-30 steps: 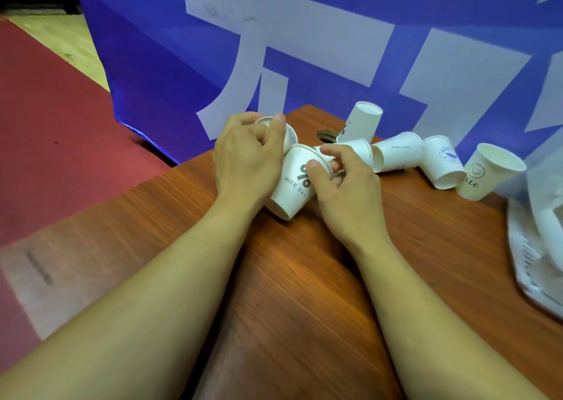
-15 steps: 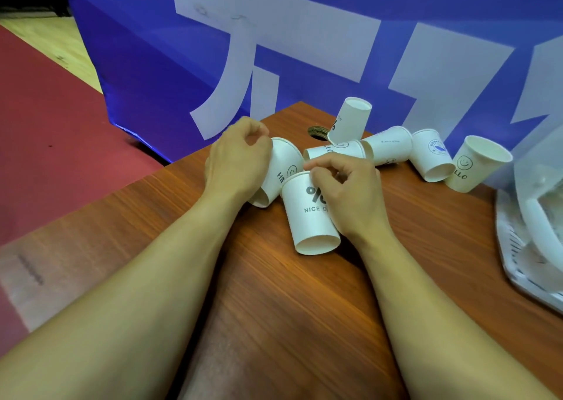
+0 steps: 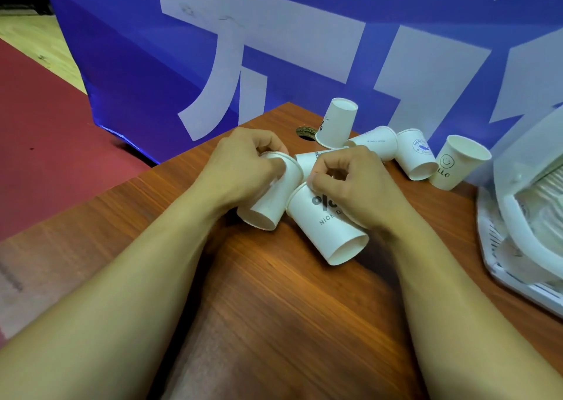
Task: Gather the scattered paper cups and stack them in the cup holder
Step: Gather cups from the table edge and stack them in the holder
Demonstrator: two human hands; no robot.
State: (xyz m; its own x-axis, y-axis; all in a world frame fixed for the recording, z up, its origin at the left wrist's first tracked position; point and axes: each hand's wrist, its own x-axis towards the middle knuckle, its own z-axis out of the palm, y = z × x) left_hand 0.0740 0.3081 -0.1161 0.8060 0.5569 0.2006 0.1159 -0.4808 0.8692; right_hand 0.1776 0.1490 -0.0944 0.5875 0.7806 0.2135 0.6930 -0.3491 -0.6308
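— What are the cups made of?
— Thin white paper, smooth and matte, tapered, each with a rolled lip. The left hand [image 3: 243, 171] curls its fingers over the lip of a plain cup [image 3: 271, 207]. The right hand [image 3: 356, 186] pinches the lip of a printed cup [image 3: 332, 232] marked "NICE D…". Both cups tilt with their recessed bases toward the camera, sides touching, over the table [image 3: 274, 308], a glossy reddish wood-grain laminate.
— And the others?
— A half-hidden cup [image 3: 307, 160] lies on its side just behind the knuckles. Farther back, an upturned cup [image 3: 336, 123] stands mouth down beside a round cable hole [image 3: 304, 131]. A lying cup [image 3: 374, 143] touches a blue-badged cup [image 3: 416, 155], and a smiley cup [image 3: 457, 165] sits tilted nearby, mouth up.
— Where is the cup holder [image 3: 518, 238]?
— At the right edge, well apart from both hands. It is white plastic, a curved frame over a slatted base. Something ribbed and pale shows inside, too blurred to tell.
— What crowds the space?
— A blue banner [image 3: 152, 64] with broad white shapes stands right behind the table, and red carpet [image 3: 45, 125] lies to the left.
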